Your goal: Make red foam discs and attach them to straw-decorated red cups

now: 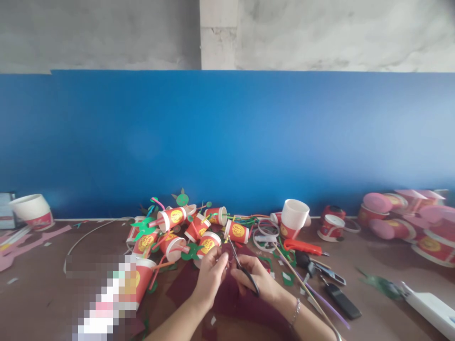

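My right hand (256, 278) grips a pair of scissors (250, 280) with black handles, the blades pointing up and away to the left. Close beside it, my left hand (212, 278) is closed in a pinch on a dark maroon sheet (227, 297), probably paper, at the blades. Much of that sheet spreads over the table under both hands. Just beyond my hands lies a pile of red-and-white paper cups (177, 216) with yellow emblems, several bearing green paper cutouts (192, 251) and coloured strips.
On the right lie an orange-red utility knife (302, 246), a black key fob (341, 300), a white glue gun (426, 303) and pink-topped cup pieces (382, 228). A white cup (295, 215) stands behind. Pink paper scraps (21, 248) lie left; a blue panel (227, 142) rises behind the table.
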`<state>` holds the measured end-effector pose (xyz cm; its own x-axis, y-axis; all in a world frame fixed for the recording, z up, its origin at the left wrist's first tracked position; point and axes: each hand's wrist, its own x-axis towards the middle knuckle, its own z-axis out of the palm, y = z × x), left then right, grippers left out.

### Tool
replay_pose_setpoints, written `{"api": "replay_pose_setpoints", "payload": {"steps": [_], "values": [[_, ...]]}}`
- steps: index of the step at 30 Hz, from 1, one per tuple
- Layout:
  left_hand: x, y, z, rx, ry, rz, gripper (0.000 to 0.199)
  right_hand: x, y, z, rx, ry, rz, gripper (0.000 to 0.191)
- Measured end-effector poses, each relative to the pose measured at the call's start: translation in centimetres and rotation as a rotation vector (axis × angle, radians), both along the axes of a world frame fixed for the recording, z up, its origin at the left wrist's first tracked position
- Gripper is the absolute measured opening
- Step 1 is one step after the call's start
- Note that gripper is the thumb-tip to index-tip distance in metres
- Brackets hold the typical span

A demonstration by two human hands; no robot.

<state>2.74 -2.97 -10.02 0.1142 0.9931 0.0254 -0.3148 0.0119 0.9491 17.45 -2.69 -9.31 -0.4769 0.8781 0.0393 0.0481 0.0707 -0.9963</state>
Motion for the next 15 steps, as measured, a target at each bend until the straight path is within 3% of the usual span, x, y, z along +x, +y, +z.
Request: {"api": "replay_pose_setpoints", "payload": {"steps": [8, 12, 15], "values": [[0.11, -0.05, 0.03, 0.018, 0.027, 0.033, 0.04, 0.05, -0.01, -0.1, 0.004, -0.007, -0.02, 0.034], [0.44, -0.15, -0.22, 0.051, -0.022, -0.028, 0.035, -0.22, -0.06, -0.38, 0.015, 0.015, -0.056, 0.035], [0.49, -0.08, -0.55, 0.088, -0.035, 0.013, 0.035, -0.36, -0.15, -0.59, 0.017, 0.002, -0.052, 0.035]]}}
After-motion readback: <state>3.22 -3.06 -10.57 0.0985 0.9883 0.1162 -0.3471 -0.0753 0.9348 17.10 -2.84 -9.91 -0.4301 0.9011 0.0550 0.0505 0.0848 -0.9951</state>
